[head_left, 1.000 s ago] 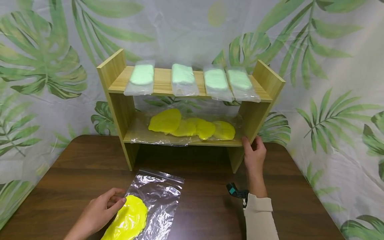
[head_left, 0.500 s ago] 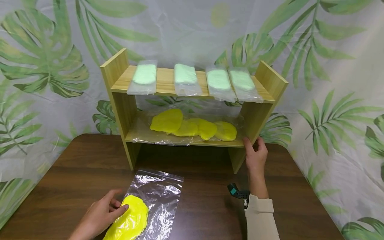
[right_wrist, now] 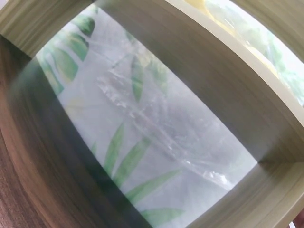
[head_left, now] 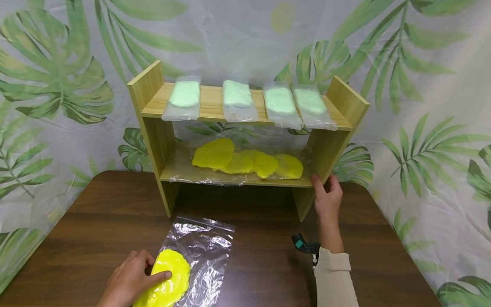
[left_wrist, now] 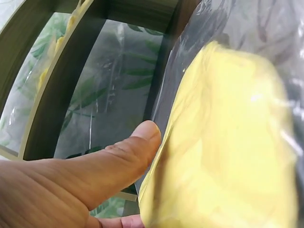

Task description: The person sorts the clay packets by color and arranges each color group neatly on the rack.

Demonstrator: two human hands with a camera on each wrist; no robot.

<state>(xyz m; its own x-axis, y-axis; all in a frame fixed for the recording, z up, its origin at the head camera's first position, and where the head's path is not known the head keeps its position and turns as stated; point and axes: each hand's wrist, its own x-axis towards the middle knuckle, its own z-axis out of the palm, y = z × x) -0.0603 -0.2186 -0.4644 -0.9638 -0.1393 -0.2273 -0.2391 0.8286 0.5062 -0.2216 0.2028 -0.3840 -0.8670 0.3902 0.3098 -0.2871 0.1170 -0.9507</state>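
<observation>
In the head view a two-tier wooden shelf stands on the dark table. My right hand grips its right side panel at the lower board, thumb toward the inside and fingers round the outer edge. Flat on the table in front lies a clear zip bag holding a flat, bright yellow putty-like mass. My left hand pinches the left edge of this bag, the thumb over the yellow mass. From the left wrist, the thumb shows against the yellow edge, with the other fingers mostly hidden.
Several bags of pale green material lie on the top board, overhanging its front. Bagged yellow pieces overlap on the lower board. A leaf-print cloth hangs behind. A black wrist camera mount sits by the right sleeve.
My left hand has moved slightly right and down, its thumb coming farther over the yellow mass and its fingers closing at the bag's edge. The right hand stays on the shelf's side panel.
</observation>
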